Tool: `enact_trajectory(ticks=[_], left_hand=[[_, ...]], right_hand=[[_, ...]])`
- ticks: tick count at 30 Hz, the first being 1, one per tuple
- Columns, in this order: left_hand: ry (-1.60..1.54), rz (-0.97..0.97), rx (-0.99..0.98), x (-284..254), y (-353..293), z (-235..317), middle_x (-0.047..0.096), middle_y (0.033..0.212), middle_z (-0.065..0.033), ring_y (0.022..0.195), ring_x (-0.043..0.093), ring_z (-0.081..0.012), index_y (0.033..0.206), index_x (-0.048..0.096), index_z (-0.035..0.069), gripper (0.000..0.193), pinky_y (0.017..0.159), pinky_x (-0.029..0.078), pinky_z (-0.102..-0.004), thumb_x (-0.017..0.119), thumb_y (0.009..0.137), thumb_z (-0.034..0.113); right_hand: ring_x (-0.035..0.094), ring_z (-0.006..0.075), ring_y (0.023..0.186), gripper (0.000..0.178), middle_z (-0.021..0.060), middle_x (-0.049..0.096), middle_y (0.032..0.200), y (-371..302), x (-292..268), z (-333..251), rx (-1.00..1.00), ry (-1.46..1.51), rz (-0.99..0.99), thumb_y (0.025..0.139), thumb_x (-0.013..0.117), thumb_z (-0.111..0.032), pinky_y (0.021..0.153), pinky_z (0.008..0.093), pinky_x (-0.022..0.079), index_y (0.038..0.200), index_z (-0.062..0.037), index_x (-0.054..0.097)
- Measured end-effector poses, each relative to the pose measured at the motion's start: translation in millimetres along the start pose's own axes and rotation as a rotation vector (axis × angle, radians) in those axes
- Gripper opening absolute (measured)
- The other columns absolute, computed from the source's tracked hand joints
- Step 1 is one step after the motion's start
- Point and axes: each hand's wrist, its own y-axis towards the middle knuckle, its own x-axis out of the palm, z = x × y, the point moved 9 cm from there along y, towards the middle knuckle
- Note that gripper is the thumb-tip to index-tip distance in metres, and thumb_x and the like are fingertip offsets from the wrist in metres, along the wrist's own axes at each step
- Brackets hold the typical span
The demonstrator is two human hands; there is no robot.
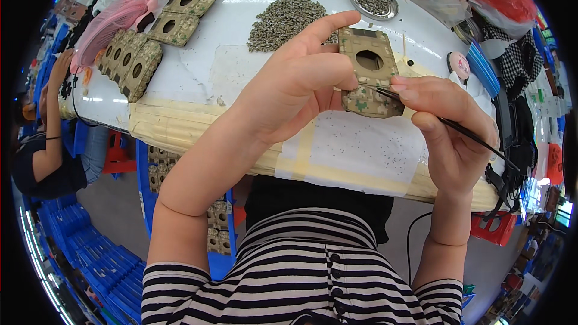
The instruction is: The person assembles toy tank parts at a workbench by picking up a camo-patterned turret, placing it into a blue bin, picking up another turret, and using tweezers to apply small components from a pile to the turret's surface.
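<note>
My left hand (289,81) grips the left edge of a camouflage-patterned case (367,103) with a round hole, its index finger stretched past the top. The case is held tilted above the table's near edge. In my right hand (454,123) is a pair of black tweezers (466,133), pinched between thumb and fingers. Their tips touch or nearly touch the case's face just below the hole. My right fingertips rest close to the case's right edge. Whether the tips hold a small part is too fine to make out.
Small metal parts lie in a pile (286,23) and a round dish (374,2). More camouflage cases (174,27) stand at the left, by a pink mesh item (114,24). Tape covers the table edge (180,121). Another person (51,144) sits far left. Blue trays (96,259) are stacked below.
</note>
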Motion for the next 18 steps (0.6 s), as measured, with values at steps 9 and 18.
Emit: enact_trajectory(ticks=[9, 18], left_hand=[[0.007, 0.003, 0.007, 1.2, -0.4, 0.8, 0.052, 0.124, -0.0190, 0.111, 0.056, -0.0230, 0.143, 0.023, -0.003, 0.070, 0.092, 0.048, -0.0338, 0.045, 0.076, -0.002], [0.016, 0.011, 0.003, 1.6, -1.0, 1.0, 0.052, 0.123, -0.0189, 0.111, 0.056, -0.0226, 0.143, 0.023, -0.003, 0.070, 0.092, 0.049, -0.0339, 0.045, 0.076, -0.002]], right_hand=[[0.064, 0.0294, 0.093, 0.019, 0.0209, 0.067, 0.095, -0.4, 0.4, 0.8, -0.003, -0.007, 0.009, 0.084, 0.065, -0.009, 0.087, 0.0375, 0.049, 0.093, 0.0079, 0.064], [0.065, 0.0294, 0.092, 0.019, 0.0208, 0.067, 0.095, 0.2, 0.7, -0.9, -0.016, -0.023, 0.004, 0.084, 0.065, -0.009, 0.087, 0.0379, 0.049, 0.092, 0.0076, 0.064]])
